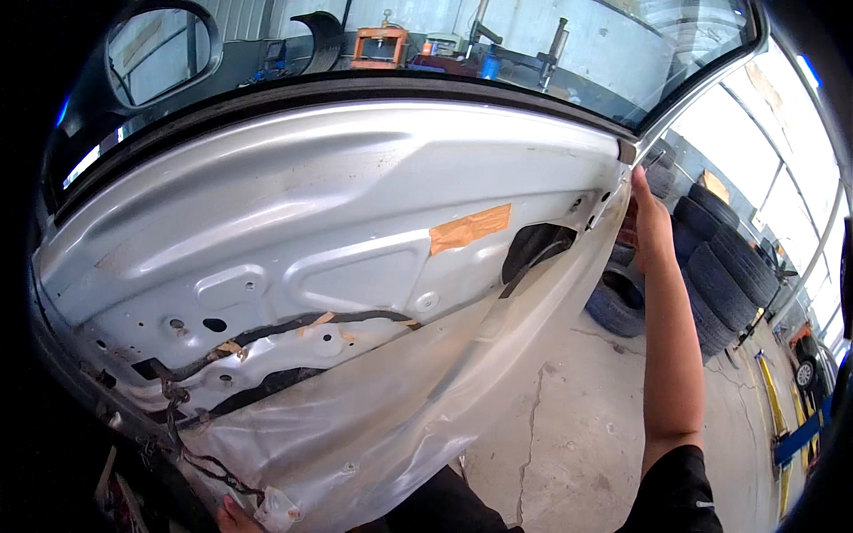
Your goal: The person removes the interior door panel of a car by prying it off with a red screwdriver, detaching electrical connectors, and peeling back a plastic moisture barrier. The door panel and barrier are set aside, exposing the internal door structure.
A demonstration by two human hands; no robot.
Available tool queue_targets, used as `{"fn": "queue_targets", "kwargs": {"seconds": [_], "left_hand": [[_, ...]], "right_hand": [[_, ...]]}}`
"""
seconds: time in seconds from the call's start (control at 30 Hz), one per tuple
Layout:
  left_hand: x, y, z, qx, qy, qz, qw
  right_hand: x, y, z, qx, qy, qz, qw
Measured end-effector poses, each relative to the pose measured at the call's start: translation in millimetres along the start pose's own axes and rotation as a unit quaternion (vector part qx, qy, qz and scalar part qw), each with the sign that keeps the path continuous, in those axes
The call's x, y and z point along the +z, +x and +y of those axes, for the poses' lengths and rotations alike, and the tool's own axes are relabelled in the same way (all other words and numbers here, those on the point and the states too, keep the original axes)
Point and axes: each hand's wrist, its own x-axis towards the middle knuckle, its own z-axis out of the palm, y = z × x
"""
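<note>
A silver car door (355, 186) stands before me with its inner metal bare. A translucent plastic sheet (400, 409) hangs loosely over its lower part, stretched up toward the door's upper right corner. There my right hand (653, 222) is closed on the sheet's corner, close against the door's edge; some fingers are hidden. Low at the left, my left hand (238, 517) pinches the sheet's lower edge, mostly cut off by the frame. Dark wiring with connectors (213, 466) dangles beside it. Brown tape (471, 228) is stuck to the door panel.
Above the door rises its window (444, 44), with a side mirror (160, 53) at the left. Stacked tires (724, 258) stand on the cracked concrete floor (569, 426) at the right, beyond my forearm. Behind the glass are an orange press (379, 46) and other workshop equipment. Yellow and blue equipment (800, 435) stands far right.
</note>
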Motion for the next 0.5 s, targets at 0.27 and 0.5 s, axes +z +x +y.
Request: {"fn": "queue_targets", "kwargs": {"seconds": [0.27, 0.5], "left_hand": [[-14.6, 2.1, 17.7, -0.018, 0.059, -0.040, 0.997], [-20.3, -18.1, 88.2, 0.070, 0.177, -0.013, 0.982]], "right_hand": [[3.3, 0.2, -6.8, -0.023, -0.312, 0.016, 0.950], [-18.5, -16.8, 22.8, -0.145, -0.396, 0.073, 0.904]]}}
